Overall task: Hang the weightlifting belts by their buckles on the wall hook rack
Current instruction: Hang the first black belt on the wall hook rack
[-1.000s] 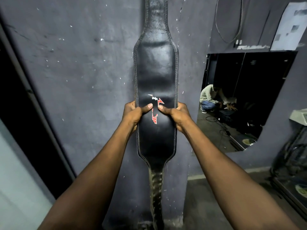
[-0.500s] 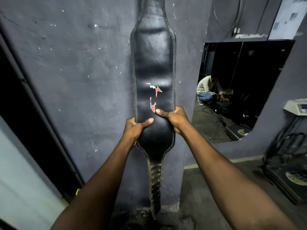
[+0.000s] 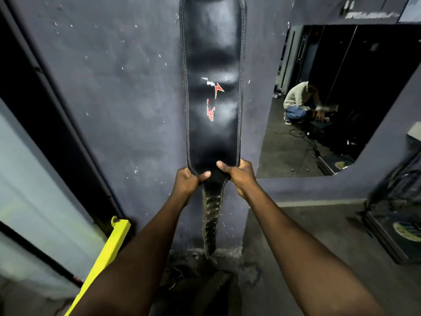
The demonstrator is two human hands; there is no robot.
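Belt point(image 3: 213, 92) hangs vertical vs wall, long axis straight up from both grips: left hand point(image 3: 187, 184) & right hand point(image 3: 239, 176) pinch its lower taper, top out of view.

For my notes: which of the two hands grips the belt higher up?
The right hand, on the belt's right edge; the left hand sits slightly lower.

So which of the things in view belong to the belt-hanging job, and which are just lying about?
Part of the job:
black belt, hanging flat against the wall
left hand and right hand, both gripping its lower end

Just lying about:
yellow bar
mirror
person crouching in the mirror
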